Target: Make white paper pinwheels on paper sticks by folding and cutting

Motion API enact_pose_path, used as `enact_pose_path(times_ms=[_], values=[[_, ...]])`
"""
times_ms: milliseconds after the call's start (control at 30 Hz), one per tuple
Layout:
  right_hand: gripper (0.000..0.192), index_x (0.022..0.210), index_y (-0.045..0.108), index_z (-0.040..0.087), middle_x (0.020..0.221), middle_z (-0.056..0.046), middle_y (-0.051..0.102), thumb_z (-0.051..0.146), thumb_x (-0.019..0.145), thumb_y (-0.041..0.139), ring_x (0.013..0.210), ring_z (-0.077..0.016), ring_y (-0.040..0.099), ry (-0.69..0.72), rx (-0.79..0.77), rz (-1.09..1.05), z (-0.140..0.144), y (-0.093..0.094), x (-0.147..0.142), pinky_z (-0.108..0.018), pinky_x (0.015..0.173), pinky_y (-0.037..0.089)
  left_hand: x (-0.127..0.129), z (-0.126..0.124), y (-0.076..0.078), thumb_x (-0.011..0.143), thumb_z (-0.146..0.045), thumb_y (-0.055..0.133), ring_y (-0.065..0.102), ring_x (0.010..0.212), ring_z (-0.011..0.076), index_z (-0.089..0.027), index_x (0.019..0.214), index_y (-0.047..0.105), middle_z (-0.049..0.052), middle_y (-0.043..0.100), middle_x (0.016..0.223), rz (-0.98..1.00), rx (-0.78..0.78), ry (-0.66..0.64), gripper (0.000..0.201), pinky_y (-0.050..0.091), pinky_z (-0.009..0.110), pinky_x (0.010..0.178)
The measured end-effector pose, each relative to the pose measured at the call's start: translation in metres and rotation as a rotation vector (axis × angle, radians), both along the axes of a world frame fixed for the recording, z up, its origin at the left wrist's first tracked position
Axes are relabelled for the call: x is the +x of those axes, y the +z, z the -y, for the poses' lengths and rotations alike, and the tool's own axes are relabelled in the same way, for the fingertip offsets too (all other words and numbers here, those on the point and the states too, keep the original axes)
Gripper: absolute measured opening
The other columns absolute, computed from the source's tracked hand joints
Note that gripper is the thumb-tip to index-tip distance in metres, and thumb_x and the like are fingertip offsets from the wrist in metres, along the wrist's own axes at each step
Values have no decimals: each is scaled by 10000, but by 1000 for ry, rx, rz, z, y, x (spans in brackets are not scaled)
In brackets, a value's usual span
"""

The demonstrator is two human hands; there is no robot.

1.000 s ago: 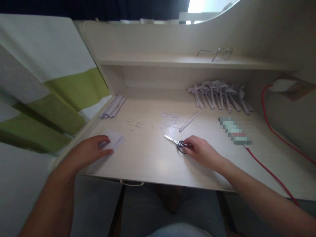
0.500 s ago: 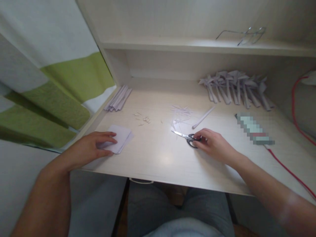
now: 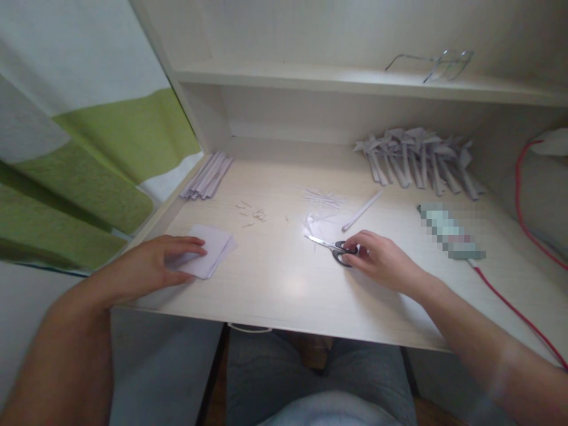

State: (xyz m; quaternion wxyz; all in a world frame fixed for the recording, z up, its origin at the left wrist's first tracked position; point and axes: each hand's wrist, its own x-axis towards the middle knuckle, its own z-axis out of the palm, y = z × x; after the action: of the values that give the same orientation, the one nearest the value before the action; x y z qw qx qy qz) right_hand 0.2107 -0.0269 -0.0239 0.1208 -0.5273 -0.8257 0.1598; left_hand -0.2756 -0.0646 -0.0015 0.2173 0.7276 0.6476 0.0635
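My left hand (image 3: 171,260) rests at the left side of a small stack of square white paper sheets (image 3: 213,245). Its fingers and thumb are spread, with the fingertips over the top sheet and the thumb along the near edge. In my right hand (image 3: 373,251) are the black handles of a pair of scissors (image 3: 326,243), pinched between fingers and thumb. The blades point left, lying low over the desk beside thin paper offcuts (image 3: 316,222). A rolled white paper stick (image 3: 362,210) lies just beyond the scissors.
Paper pinwheels on sticks (image 3: 417,157) stand in a row at the back right. Paper sticks (image 3: 207,176) are bundled at the back left, with small scraps (image 3: 252,214) nearer. A phone (image 3: 450,231) with a red cable (image 3: 515,310) lies right. Glasses (image 3: 448,64) sit on the shelf.
The view has shifted slightly, moving most things a little to the left in the picture. Both hands keep nearly the same pose, and the scissors remain in my right hand.
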Motion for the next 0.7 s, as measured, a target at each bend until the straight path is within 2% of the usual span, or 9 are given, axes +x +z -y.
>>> enact_pose_path(times_ms=[200,300,400,500,700], values=[[122,953,726,234,913,-45,712,337,905,685,783,-203,652,-8,1,-24,0,0,-1,-294,685,441,-6,3,-5,732,-517,695,631,1274,321,-286,987,782,13,691,1391,-22,24,-20,355,387,432,1198],[110,942,724,232,911,-46,712,326,898,685,786,-204,653,-5,11,-25,0,-1,0,-296,696,443,-6,4,-6,696,-457,712,612,1296,317,-285,1013,763,11,673,1416,-44,30,-23,364,377,416,1205],[138,952,724,236,935,-49,719,358,904,683,793,-206,655,-5,12,-17,0,-2,0,-304,711,453,-1,5,-4,660,-429,708,616,1284,332,-276,914,751,22,687,1390,-55,58,-35,300,397,409,1189],[156,961,723,232,944,-48,720,374,913,681,787,-206,655,-4,26,-9,0,-3,0,-311,713,453,3,6,-2,666,-468,691,628,1266,341,-274,854,743,39,700,1372,-48,65,-32,275,419,427,1172],[176,987,723,225,972,-61,717,378,926,662,817,-214,658,0,33,-9,2,-4,0,-315,739,457,0,7,1,704,-554,679,646,1255,335,-324,877,789,10,715,1354,23,30,5,308,403,432,1197]])
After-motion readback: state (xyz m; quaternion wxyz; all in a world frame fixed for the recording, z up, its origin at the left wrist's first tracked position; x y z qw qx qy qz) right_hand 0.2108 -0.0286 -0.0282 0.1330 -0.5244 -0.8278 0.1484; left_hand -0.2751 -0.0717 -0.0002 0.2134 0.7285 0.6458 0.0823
